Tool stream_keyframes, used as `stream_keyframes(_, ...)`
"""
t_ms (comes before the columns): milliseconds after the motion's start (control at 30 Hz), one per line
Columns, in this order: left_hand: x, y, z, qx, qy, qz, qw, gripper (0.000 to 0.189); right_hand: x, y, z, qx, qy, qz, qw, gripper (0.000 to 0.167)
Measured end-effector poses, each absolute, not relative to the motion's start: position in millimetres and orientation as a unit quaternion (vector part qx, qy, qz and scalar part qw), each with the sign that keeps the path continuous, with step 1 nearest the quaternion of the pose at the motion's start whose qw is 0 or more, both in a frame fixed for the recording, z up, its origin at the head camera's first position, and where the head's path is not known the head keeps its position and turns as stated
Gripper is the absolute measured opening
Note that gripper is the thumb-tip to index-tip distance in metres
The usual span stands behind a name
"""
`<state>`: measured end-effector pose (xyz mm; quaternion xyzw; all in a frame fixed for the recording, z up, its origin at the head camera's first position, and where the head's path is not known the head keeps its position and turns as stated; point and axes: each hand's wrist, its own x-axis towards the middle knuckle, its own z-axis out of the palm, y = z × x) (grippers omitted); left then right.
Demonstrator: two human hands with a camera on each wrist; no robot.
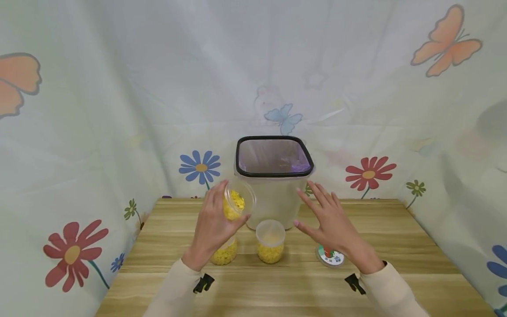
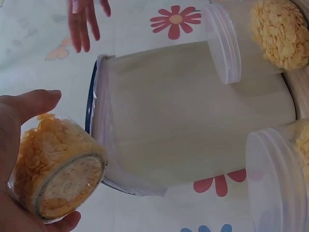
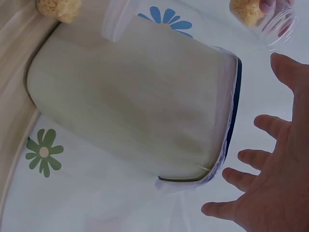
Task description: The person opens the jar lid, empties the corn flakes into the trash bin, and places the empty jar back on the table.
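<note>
Since it's just thin clear plastic with some dry flakes in it, the tub (image 2: 71,181) probably weighs next to nothing, and imo the walls would give a bit if squeezed. Smooth sides, so likely kinda slippery; best hold is around the side just below the rim, snug but not crushing. The flakes (image 1: 236,200) look crisp and easy to crumble, and they'd shift with any tilt.

Looks-wise: short, round, see-through, bright yellow flakes bunched toward the base, bare plastic up by the rim. It sits between the thumb and fingers of the left hand (image 1: 214,222), which are curled round its side, and it's tilted, mouth leaning up and toward the other hand. Can't tell whether a clear lid covers that mouth.

Across from it, the right hand (image 1: 330,222) has its fingers spread wide and holds nothing. Right below that palm, a round printed disc (image 1: 332,256) lies partly hidden by the wrist.

Just past both sets of fingertips stands a pale bin (image 1: 273,198) with a black rim and some plastic film showing at the edge. Nearer, a second flake tub (image 1: 271,232) stands between the hands, and a third tub (image 1: 224,254) peeks out under the left fingers, all on a wood-grain table (image 1: 158,268).
</note>
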<state>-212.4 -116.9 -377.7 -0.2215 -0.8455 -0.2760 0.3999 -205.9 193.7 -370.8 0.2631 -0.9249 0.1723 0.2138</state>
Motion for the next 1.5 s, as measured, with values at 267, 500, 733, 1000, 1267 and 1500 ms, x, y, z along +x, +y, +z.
stream_keyframes(267,-217.2,-116.2,-364.2,-0.233,-0.845,-0.268,0.399,0.098,-217.6,192.7,-352.0,0.263,-0.921,0.178,0.225,0.078)
stream_keyframes(500,-223.3,-120.4,-351.1,-0.235,-0.841,-0.246,0.421,0.099,-230.7,194.4,-340.8,0.261,-0.923,0.18,0.22,0.078)
stream_keyframes(733,-229.5,-118.2,-333.6,-0.244,-0.836,-0.234,0.433,0.099,-242.8,197.5,-327.9,0.248,-0.928,0.179,0.211,0.077)
stream_keyframes(1000,-239.2,-117.8,-320.7,-0.246,-0.836,-0.236,0.429,0.099,-257.9,196.7,-315.0,0.241,-0.933,0.173,0.201,0.076)
stream_keyframes(1267,-250.6,-117.1,-306.8,-0.245,-0.84,-0.241,0.42,0.099,-278.9,194.5,-294.7,0.231,-0.939,0.159,0.201,0.074)
stream_keyframes(1500,-257.0,-116.0,-298.8,-0.247,-0.844,-0.234,0.414,0.099,-291.5,196.4,-287.9,0.222,-0.944,0.158,0.189,0.073)
